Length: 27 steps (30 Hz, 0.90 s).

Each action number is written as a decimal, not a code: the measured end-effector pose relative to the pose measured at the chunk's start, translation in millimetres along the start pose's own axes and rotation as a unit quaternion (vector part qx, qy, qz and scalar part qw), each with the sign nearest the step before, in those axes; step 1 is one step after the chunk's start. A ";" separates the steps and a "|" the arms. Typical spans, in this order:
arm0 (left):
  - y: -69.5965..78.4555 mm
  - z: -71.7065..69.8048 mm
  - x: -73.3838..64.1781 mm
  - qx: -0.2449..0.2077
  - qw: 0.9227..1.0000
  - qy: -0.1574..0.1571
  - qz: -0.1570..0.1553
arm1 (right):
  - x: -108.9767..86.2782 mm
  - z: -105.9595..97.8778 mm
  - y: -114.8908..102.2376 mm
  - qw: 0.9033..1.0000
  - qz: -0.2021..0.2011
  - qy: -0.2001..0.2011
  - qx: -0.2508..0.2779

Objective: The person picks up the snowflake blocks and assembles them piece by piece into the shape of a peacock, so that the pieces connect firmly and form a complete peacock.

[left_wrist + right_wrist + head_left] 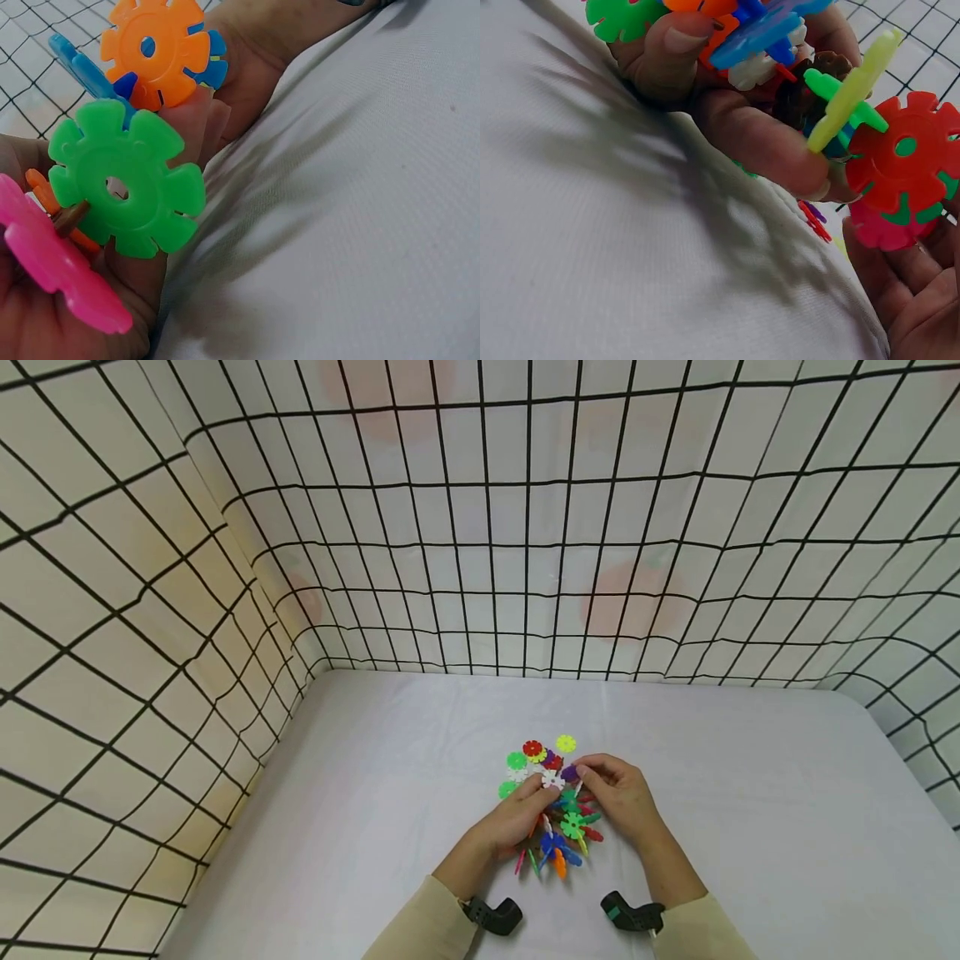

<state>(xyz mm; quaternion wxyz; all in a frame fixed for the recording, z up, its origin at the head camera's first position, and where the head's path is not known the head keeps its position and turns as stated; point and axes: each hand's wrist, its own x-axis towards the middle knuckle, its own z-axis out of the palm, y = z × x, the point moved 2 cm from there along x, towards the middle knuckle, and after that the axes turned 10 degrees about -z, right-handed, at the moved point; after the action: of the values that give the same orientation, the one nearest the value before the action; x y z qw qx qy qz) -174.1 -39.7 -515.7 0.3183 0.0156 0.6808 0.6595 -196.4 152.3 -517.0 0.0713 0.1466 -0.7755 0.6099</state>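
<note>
In the head view my left hand (513, 822) grips a ball-like cluster of interlocked plastic snowflake discs, with a green disc (572, 825), a blue disc (552, 845) and an orange disc (560, 864) on its near side. A white disc (552, 779) sits by the left thumb. At the cluster's far right, my right hand (621, 795) pinches a purple disc (569, 773) between thumb and fingers. Up close, a green disc (154, 187) and a pink disc (64, 262) jut out past the left palm. A red disc (885, 165) and a yellow disc (855, 94) show in the right wrist view.
Loose discs lie on the white cloth (375, 760) just beyond the hands, among them a yellow disc (566, 743), a red disc (532, 748) and a green disc (516, 761). Black wire mesh (487, 543) stands along the back and sides.
</note>
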 end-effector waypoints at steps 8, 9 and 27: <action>-0.3 -0.1 1.3 0.000 1.000 -0.023 0.002 | 2.3 -1.0 -1.2 0.998 0.056 -0.022 0.021; -0.3 0.2 1.0 0.001 1.000 -0.026 0.001 | 2.5 -1.3 -1.1 0.998 0.058 -0.024 0.028; 2.5 -0.6 -4.5 0.078 0.996 -0.049 -0.006 | 1.5 -4.2 -0.6 0.994 0.064 -0.071 0.049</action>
<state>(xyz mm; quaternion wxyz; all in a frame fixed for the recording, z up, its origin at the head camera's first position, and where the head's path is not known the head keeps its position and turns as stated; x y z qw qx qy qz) -171.8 -42.0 -511.6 0.3529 0.0689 0.7137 0.6011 -197.9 156.0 -515.0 -0.0298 0.1430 -0.7556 0.6385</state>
